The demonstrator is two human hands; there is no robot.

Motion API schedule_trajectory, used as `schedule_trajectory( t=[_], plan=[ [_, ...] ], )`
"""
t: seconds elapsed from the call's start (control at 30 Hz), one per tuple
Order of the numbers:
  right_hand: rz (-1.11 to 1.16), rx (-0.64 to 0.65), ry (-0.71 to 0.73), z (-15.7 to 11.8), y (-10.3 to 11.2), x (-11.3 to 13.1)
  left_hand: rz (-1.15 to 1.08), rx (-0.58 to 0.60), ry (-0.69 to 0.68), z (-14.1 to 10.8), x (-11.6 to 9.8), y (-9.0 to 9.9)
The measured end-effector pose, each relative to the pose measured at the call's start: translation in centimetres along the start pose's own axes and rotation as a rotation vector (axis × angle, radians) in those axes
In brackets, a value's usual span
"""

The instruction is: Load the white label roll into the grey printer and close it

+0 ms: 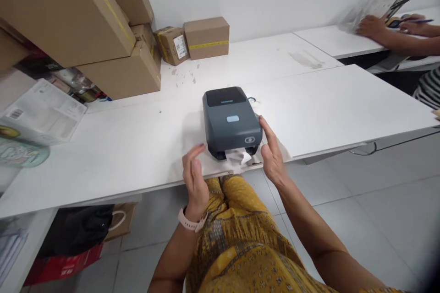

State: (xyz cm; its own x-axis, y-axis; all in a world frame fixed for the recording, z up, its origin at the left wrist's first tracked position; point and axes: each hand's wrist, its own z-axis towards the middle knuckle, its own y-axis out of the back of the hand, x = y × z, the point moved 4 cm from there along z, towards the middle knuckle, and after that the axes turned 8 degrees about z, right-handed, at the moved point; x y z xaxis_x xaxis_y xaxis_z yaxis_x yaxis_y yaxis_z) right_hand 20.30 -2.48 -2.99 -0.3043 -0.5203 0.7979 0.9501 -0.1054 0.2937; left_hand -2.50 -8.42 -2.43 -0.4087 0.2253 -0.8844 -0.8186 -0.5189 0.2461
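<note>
A dark grey label printer (230, 121) sits near the front edge of the white table. A torn piece of white paper (237, 155) sticks out of the slot at its front. My left hand (195, 183) is at the printer's left front corner, fingers stretched out and holding nothing; a pale pink watch band circles that wrist. On the other side, my right hand (272, 153) has its index finger against or very near the printer's right side, with no object in it. A small ring-like item (252, 100) lies behind the printer on the right.
Cardboard boxes (68, 18) are stacked at the left. Two smaller boxes (206, 39) stand by the wall. A clear package (43, 110) and a green bottle (24, 152) lie at the left edge. Another person's hands (373, 27) work at the right table.
</note>
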Motion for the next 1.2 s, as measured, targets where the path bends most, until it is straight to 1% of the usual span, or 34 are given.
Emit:
schedule_trajectory(
  t=[0.1, 0.13, 0.2, 0.3, 0.37, 0.43, 0.53, 0.67, 0.8, 0.9, 0.97, 1.03, 1.13, 1.17, 1.2],
  plan=[
    [0.084, -0.030, -0.042, 0.0, -0.3, -0.4, -0.081, 0.123, -0.034, 2.9, -0.3, -1.5],
    [0.095, -0.027, -0.038, 0.4, -0.4, -0.2, -0.114, 0.138, -0.029, 3.9, -0.2, -2.0],
    [0.091, -0.008, -0.021, 1.7, -0.4, 0.4, -0.159, 0.125, -0.012, 6.0, 0.3, -3.0],
    [-0.005, 0.008, 0.026, 4.6, 0.3, 1.7, -0.156, 0.111, 0.057, 9.3, 1.9, -4.4],
    [-0.122, -0.008, 0.077, 7.0, 1.0, 2.5, -0.184, 0.168, 0.143, 11.2, 3.4, -5.5],
    [-0.241, -0.031, 0.134, 9.7, 1.5, 3.0, -0.211, 0.236, 0.222, 12.5, 4.7, -6.6],
    [-0.345, -0.060, 0.191, 13.8, 1.8, 3.1, -0.265, 0.332, 0.253, 13.1, 6.1, -7.7],
    [-0.387, -0.075, 0.230, 18.8, 1.1, 2.1, -0.328, 0.419, 0.233, 12.8, 6.9, -8.1],
    [-0.451, -0.054, 0.267, 22.9, -0.1, 0.1, -0.339, 0.456, 0.240, 12.6, 6.8, -7.9],
    [-0.484, -0.026, 0.257, 25.0, -0.8, -1.2, -0.345, 0.468, 0.259, 12.6, 6.3, -7.8],
    [-0.484, -0.017, 0.236, 25.4, -0.9, -1.2, -0.344, 0.476, 0.274, 12.6, 5.9, -7.7],
    [-0.478, -0.036, 0.236, 24.6, -0.8, -0.3, -0.341, 0.481, 0.280, 12.5, 5.7, -7.7],
    [-0.465, -0.087, 0.288, 21.6, -0.4, 1.9, -0.326, 0.476, 0.285, 12.5, 5.6, -7.7],
    [-0.453, -0.064, 0.306, 20.4, -0.5, 2.5, -0.316, 0.475, 0.286, 12.5, 5.6, -7.7],
    [-0.435, 0.009, 0.315, 19.2, -0.8, 2.8, -0.307, 0.474, 0.285, 12.5, 5.6, -7.7]
  ],
)
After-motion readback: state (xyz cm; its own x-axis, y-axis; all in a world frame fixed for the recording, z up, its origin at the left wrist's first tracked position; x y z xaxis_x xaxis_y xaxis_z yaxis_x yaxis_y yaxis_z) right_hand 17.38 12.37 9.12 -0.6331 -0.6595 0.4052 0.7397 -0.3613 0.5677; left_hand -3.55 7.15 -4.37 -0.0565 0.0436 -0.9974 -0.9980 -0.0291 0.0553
